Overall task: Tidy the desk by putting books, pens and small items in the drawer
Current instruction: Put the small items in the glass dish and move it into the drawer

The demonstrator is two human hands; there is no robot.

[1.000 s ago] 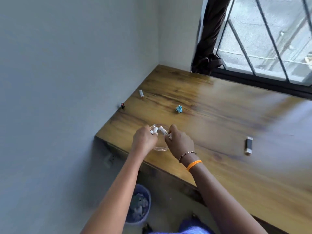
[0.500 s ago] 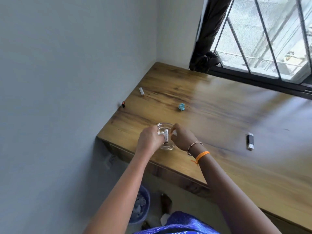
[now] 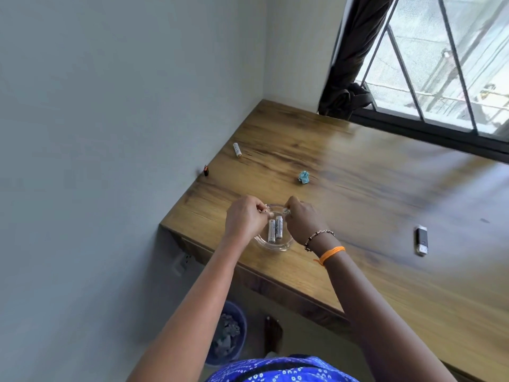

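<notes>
While both hands hover over the clear glass dish [image 3: 272, 245] near the desk's [image 3: 385, 205] front edge, the left hand [image 3: 243, 220] has its fingers curled at the rim, and the right hand [image 3: 304, 220] pinches a white battery [image 3: 286, 211]. Two white batteries [image 3: 275, 228] lie side by side in the dish. A fourth battery [image 3: 237, 150], one crumpled blue wrapper [image 3: 304, 177] and one USB stick [image 3: 421, 240] lie apart on the desk.

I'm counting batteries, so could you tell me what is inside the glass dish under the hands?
Two white batteries lie side by side in the glass dish. The left hand and right hand cover its far rim.
</notes>
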